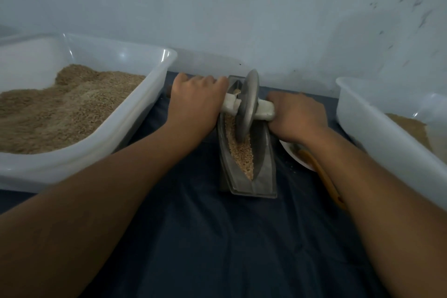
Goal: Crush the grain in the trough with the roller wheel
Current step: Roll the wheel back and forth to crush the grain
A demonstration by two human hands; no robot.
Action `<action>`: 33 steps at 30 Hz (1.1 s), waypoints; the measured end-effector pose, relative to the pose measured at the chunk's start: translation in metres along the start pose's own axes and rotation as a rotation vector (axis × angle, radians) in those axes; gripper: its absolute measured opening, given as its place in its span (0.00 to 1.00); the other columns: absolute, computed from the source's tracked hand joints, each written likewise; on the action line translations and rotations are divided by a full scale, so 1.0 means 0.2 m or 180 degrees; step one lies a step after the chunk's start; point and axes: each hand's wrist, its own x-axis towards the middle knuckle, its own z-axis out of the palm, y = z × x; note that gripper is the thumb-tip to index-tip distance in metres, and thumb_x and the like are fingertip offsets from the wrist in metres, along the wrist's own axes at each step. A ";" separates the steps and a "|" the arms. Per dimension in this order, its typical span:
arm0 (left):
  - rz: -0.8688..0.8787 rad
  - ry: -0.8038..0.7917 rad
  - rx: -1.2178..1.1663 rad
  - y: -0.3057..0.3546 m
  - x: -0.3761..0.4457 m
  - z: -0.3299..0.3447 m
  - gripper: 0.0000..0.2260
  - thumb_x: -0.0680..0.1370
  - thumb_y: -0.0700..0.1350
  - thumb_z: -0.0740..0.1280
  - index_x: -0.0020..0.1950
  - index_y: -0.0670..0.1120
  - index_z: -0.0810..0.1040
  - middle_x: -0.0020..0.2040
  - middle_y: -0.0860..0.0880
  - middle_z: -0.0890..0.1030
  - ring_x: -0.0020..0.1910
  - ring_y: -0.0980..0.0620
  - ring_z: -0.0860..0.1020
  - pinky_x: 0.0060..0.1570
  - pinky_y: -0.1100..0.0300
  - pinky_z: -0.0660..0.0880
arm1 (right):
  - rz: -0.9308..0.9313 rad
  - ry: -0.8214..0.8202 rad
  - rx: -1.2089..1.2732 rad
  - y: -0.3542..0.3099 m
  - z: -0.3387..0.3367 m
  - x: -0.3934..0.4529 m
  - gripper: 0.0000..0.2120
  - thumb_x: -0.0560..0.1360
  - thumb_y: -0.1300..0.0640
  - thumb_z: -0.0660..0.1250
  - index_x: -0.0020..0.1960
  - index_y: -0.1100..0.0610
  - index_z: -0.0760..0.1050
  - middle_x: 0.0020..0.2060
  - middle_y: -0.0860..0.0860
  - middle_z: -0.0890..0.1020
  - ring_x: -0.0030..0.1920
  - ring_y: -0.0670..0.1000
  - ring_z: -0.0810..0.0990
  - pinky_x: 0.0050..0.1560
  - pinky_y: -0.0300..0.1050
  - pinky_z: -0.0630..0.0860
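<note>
A grey metal trough (263,181) lies lengthwise on the dark cloth, narrow and boat-shaped. Pale grain (243,155) fills its groove. The metal roller wheel (248,104) stands on edge in the far half of the groove, tilted slightly left. A white-wrapped axle (264,110) runs through its hub. My left hand (196,99) grips the axle's left end. My right hand (297,116) grips the right end. Both arms reach forward from the bottom of the view.
A large white tub (135,123) heaped with brown grain stands to the left. Another white tub (387,135) with some grain stands at the right. A small white dish (300,158) with a yellow-handled tool (326,181) lies under my right forearm. A pale wall rises behind.
</note>
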 end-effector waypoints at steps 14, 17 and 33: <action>-0.0079 -0.0232 0.0030 0.05 -0.16 -0.18 0.17 0.71 0.41 0.70 0.54 0.49 0.67 0.45 0.49 0.75 0.43 0.47 0.76 0.48 0.52 0.69 | -0.0094 0.0644 0.0066 -0.07 -0.04 -0.26 0.10 0.71 0.47 0.66 0.44 0.47 0.65 0.29 0.42 0.67 0.27 0.45 0.65 0.28 0.41 0.53; -0.0056 -0.0334 0.0078 0.06 -0.16 -0.20 0.20 0.68 0.40 0.72 0.55 0.49 0.67 0.45 0.50 0.74 0.43 0.48 0.75 0.48 0.52 0.69 | -0.0073 0.0741 0.0001 -0.08 -0.06 -0.31 0.11 0.70 0.48 0.67 0.43 0.47 0.64 0.29 0.42 0.66 0.29 0.51 0.67 0.29 0.42 0.50; -0.0058 -0.0315 0.0042 0.06 -0.16 -0.20 0.17 0.70 0.41 0.70 0.53 0.50 0.67 0.41 0.51 0.70 0.38 0.50 0.67 0.44 0.54 0.63 | 0.0121 0.0889 -0.0194 -0.09 -0.03 -0.31 0.09 0.69 0.50 0.68 0.43 0.48 0.67 0.28 0.43 0.68 0.26 0.46 0.63 0.30 0.42 0.49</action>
